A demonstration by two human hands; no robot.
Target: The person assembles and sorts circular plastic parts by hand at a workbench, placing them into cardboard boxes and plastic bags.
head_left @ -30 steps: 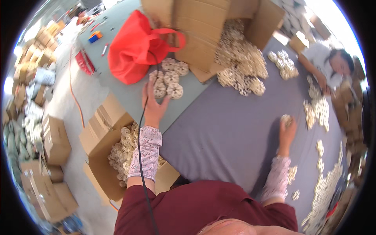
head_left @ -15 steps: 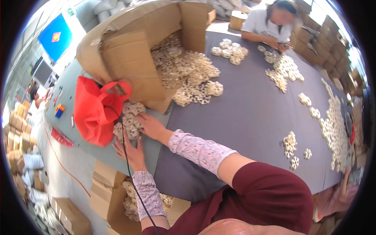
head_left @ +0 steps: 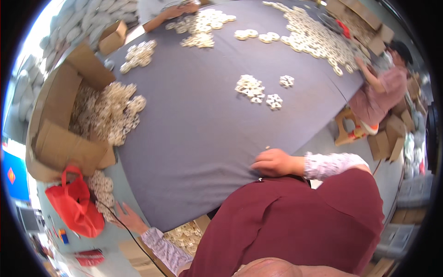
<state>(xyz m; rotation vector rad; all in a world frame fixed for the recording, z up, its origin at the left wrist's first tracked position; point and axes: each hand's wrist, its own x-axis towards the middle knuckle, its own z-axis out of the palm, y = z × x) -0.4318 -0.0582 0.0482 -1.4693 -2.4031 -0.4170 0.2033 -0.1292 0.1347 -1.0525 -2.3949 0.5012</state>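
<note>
**Two Hands at the Near Edge of the Table**

At the near edge of the table point(head_left: 194, 138), with its dark grey cloth: right hand point(head_left: 273, 162), curled and resting on the cloth, fingers pressed together; whether anything is pinched inside, cannot tell. Flowery sleeve point(head_left: 330, 165) on that arm.

Down at the near left corner: left hand point(head_left: 128, 218), fingers spread wide, palm down, holding nothing. Just beside it, a small pile of white rings point(head_left: 102, 190) by the table's left edge. Touching that pile, a red bag point(head_left: 74, 207).

Along the left edge: a big cardboard box point(head_left: 60, 138) tipped on its side, with lots more white rings point(head_left: 110, 113) spilling out onto the cloth.

Near the middle of the table: a little heap of rings point(head_left: 250, 87), well apart from both hands. More heaps along the far edge and the right edge.

Below the near edge, between the arms: an open box of rings point(head_left: 187, 235).

At the right edge: another person in pink point(head_left: 380, 90), reaching for the rings. At the far edge: someone else's hand point(head_left: 177, 10).
</note>
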